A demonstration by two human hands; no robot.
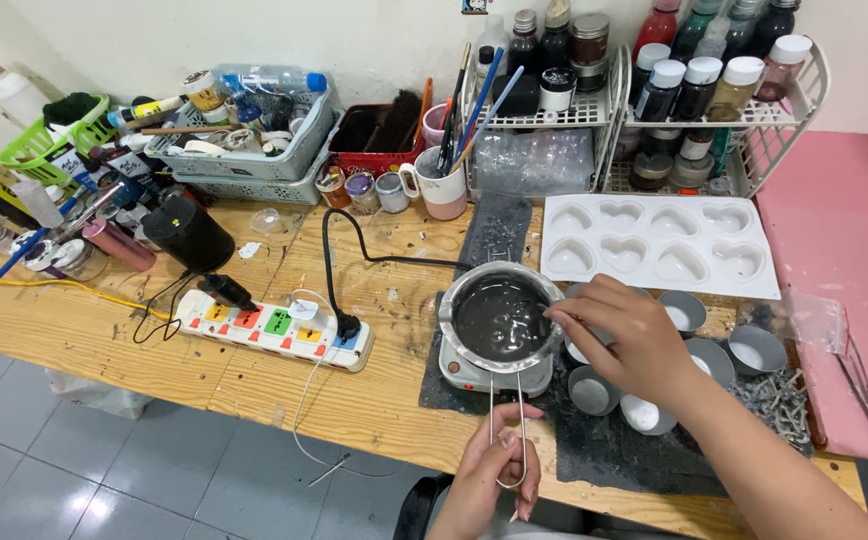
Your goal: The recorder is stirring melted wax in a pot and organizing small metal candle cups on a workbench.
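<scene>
We take the metal melting pot [501, 318] as our landmark: it sits on a small white hot plate [474, 374] on the wooden bench [84, 320] and holds dark grey liquid. Our left hand [491, 475] is just below the pot, fingers clenched around its looped wire handle [510, 430]. Our right hand [622, 335] reaches to the pot's right rim, fingers pinched together there; whether they grip something small we cannot tell.

Right of the pot we count about six small round metal cups [757, 350] on a dark mat [614, 450], several with white in the bottom, partly hidden by our right arm. Above and right of the pot lies one white mould tray [654, 247] with eight heart-shaped hollows in two rows of four. Far right of the pot a pink board [839, 260] carries one pair of metal tweezers [862, 385].

Left of the pot lies one white power strip [272, 331] with five coloured switches: yellow, red, green, yellow and blue. A black cord [339, 262] runs from it toward the pot. Behind the pot stands one white and pink mug [442, 190] full of brushes. Above it, two white wire racks [724, 110] hold many dark bottles and jars with white or black caps. Far left of the pot we see one green basket [39, 145] and two stacked grey baskets [254, 160] of tubes and bottles.
</scene>
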